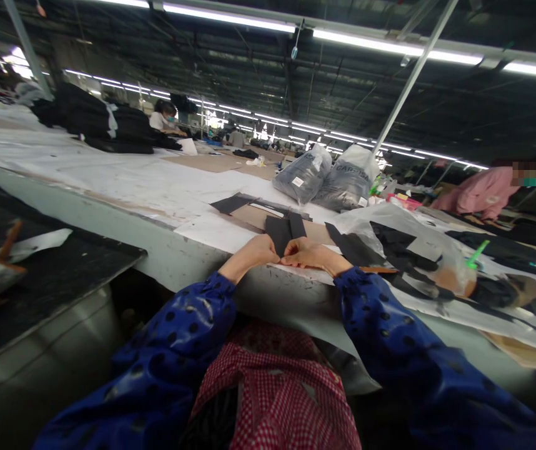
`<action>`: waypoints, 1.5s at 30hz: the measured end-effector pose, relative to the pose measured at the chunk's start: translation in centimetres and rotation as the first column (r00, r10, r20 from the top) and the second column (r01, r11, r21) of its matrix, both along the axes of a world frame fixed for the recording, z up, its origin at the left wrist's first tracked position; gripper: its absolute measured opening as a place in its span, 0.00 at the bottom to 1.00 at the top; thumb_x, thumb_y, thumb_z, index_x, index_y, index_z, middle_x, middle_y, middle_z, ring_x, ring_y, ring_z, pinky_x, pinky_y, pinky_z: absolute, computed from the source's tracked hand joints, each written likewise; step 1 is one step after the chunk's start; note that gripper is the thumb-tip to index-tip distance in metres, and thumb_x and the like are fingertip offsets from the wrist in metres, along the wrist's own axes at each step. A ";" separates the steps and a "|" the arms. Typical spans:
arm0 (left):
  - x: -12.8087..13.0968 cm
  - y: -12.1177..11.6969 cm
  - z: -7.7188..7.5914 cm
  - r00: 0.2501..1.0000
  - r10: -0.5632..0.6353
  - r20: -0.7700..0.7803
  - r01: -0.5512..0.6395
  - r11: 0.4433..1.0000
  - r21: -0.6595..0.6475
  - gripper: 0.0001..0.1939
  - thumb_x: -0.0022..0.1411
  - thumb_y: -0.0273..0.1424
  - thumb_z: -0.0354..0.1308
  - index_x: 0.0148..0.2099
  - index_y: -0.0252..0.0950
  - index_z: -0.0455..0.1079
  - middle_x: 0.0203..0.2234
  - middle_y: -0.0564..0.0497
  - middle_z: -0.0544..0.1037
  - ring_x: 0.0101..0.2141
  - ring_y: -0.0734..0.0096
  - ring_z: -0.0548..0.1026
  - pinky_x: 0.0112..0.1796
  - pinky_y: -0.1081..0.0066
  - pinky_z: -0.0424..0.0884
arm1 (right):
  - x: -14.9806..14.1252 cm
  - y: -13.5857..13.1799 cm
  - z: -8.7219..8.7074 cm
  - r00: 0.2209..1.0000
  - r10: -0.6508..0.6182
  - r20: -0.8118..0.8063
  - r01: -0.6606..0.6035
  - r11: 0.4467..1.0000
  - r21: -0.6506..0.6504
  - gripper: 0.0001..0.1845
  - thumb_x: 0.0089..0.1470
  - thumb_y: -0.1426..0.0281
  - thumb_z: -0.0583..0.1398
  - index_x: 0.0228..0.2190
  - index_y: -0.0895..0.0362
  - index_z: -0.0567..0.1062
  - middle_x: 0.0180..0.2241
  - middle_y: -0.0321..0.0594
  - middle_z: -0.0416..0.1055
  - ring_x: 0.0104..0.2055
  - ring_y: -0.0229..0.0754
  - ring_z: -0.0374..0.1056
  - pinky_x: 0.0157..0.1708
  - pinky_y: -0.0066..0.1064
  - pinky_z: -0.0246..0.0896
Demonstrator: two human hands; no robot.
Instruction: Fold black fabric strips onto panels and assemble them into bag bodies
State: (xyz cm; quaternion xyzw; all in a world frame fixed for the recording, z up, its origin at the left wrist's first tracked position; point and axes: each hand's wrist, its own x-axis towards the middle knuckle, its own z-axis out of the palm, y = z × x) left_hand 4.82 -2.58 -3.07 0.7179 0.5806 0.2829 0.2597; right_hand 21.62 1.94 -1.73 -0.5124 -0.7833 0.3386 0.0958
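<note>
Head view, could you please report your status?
Left hand, right hand: together at near edge of black panel. Panel at worktable edge. Clear plastic bag to the right.

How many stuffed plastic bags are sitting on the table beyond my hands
2: a left bag and, beside it, a right bag near the slanted pole. More could be hidden behind them.

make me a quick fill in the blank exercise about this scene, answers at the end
By the left hand and right hand lies a flat black rectangular piece, near the e___ of the long white-topped table.
The glossy blue sleeves carry dark polka ____.
The checked cloth apron is red and ____.
In the picture, the two filled clear plastic bags stand to the ____ of the co-worker's pink top.

Missing words: edge; dots; white; left
</note>
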 end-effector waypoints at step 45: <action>-3.2 0.9 -2.8 0.958 -0.286 -0.033 0.284 0.920 0.268 0.23 0.60 0.47 0.50 0.47 0.41 0.77 0.44 0.46 0.77 0.46 0.57 0.74 0.46 0.66 0.70 | 12.0 -7.5 -0.8 0.934 -0.336 -0.124 0.317 0.613 0.724 0.08 0.60 0.67 0.58 0.40 0.53 0.75 0.41 0.39 0.73 0.46 0.43 0.69 0.47 0.28 0.63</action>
